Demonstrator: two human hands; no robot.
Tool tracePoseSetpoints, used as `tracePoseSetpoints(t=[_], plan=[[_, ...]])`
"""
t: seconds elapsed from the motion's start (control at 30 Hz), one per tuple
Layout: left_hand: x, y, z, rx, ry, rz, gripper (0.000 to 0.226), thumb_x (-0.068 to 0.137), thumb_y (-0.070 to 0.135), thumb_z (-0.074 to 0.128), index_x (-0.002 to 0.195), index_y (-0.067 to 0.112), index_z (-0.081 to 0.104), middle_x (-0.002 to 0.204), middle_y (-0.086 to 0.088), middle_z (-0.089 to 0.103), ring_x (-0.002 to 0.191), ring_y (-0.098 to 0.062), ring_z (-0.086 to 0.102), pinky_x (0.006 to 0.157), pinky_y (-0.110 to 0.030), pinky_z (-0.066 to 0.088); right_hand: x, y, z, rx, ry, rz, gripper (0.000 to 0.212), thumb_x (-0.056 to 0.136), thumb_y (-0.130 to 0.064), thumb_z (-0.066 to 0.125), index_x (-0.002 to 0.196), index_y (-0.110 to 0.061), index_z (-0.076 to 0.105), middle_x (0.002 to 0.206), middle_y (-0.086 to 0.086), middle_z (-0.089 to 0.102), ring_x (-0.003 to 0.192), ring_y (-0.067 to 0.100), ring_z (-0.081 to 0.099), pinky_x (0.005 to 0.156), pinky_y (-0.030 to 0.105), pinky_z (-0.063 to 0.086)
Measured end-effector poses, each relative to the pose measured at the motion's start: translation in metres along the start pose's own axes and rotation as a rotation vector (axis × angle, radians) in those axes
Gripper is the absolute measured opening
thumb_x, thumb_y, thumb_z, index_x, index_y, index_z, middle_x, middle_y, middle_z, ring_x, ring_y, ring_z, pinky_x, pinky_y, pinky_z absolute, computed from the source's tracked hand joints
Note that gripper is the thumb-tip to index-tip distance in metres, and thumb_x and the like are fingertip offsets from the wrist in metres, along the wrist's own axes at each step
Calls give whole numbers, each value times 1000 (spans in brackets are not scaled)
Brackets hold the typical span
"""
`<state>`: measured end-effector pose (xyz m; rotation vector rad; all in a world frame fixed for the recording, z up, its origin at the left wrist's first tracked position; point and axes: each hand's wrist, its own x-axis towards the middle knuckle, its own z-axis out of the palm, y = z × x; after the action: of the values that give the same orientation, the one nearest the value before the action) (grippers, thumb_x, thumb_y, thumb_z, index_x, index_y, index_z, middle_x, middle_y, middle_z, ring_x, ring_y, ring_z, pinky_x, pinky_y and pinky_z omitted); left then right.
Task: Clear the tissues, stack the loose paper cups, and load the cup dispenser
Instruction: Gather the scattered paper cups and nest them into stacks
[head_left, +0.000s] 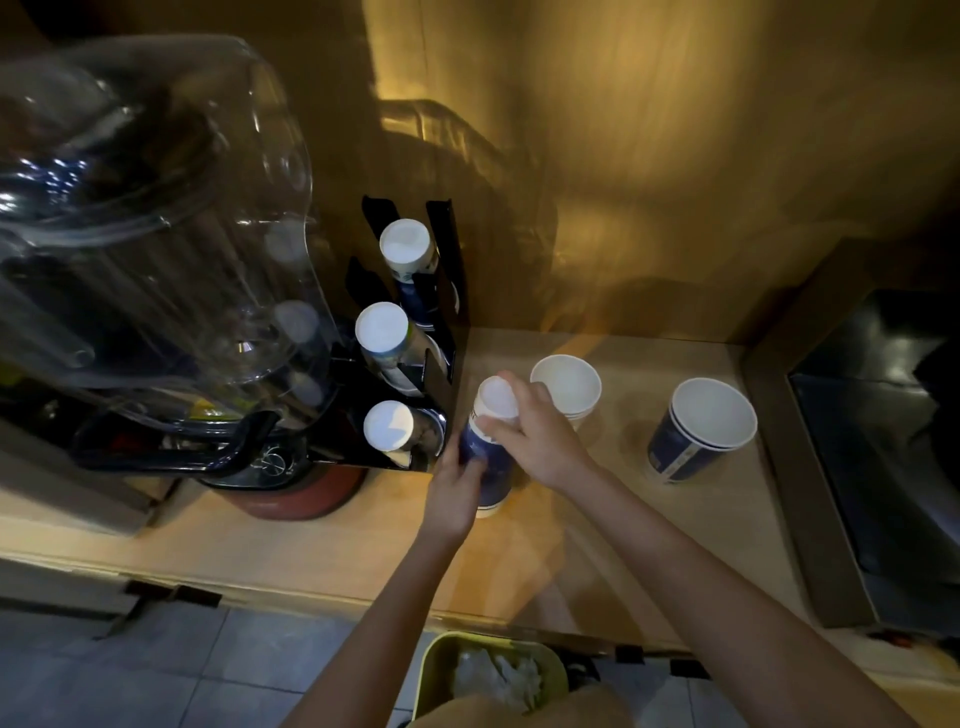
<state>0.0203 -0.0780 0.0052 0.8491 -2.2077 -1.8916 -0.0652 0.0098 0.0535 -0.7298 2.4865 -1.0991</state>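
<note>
We note both hands, left hand (457, 480) and right hand (535, 428), grasping the upside-down cup stack (491, 441), its long axis upright, just right of the dispenser (415, 332), left hand nearer.

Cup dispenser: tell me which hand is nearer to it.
Left. The left hand grips the lower part of the inverted cup stack, right beside the black cup dispenser. The right hand holds the stack's top, farther from it.
</note>
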Motion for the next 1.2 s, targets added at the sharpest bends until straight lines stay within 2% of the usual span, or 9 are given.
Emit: tracePoseSetpoints(t=[0.13,0.23,0.3,0.47,0.53,0.6,0.7,0.9,1.2], plan=[[-6,-1,3,-114,39,-74,48,94,40,39,138,22,36,143,-10,42,126,-22,43,109,-42,35,-7,3,-25,128,86,29,56,89,-44,49,138,-26,31,138,6,40,123,22,44,98,32,38],[-11,4,4,-300,37,-144,52,93,34,43,140,17,31,142,-10,41,119,-19,47,96,-31,39,-15,10,-47,322,198,108,60,79,-60,50,129,-30,42,133,4,51,118,21,52,101,47,44],[-14,10,3,-466,-20,-168,50,89,38,47,135,18,40,133,-8,52,108,-17,56,84,-31,45,-20,14,-60,513,312,179,41,82,-49,56,118,-29,50,122,3,59,110,21,58,98,50,47],[-15,29,3,-811,-238,-237,42,78,37,53,118,23,52,106,-3,67,102,-19,60,84,-35,47,-33,23,-83,883,387,330,42,91,-29,50,128,-10,47,103,5,63,85,12,62,65,27,56],[-12,31,1,-804,-239,-221,51,76,35,59,124,21,50,109,-4,67,103,-20,60,82,-36,50,-42,26,-90,921,359,371,41,91,-27,51,126,-7,47,99,5,62,83,13,61,65,28,54],[-10,32,-1,-758,-205,-211,58,73,36,62,126,20,48,111,-5,66,104,-21,61,79,-36,52,-51,30,-98,756,335,379,42,88,-26,56,125,-7,48,112,10,61,90,15,60,70,28,50],[-12,36,-2,-633,-130,-175,66,65,40,66,126,21,49,119,-8,63,106,-23,61,78,-37,52,-63,33,-107,213,363,179,65,79,-31,68,135,-18,37,137,6,44,125,19,42,98,31,38],[-24,46,8,-481,-117,-110,75,57,46,73,125,24,50,127,-11,56,109,-26,59,74,-37,54,-69,9,-93,-532,-46,-323,104,60,-57,74,143,-26,20,152,1,26,140,19,19,116,38,18],[-33,59,24,-365,0,-53,48,75,30,70,120,23,52,111,0,60,97,-16,60,65,-27,51,-66,30,-87,-519,-19,-318,85,64,-39,74,136,-24,31,133,-4,48,120,16,44,97,29,31]])
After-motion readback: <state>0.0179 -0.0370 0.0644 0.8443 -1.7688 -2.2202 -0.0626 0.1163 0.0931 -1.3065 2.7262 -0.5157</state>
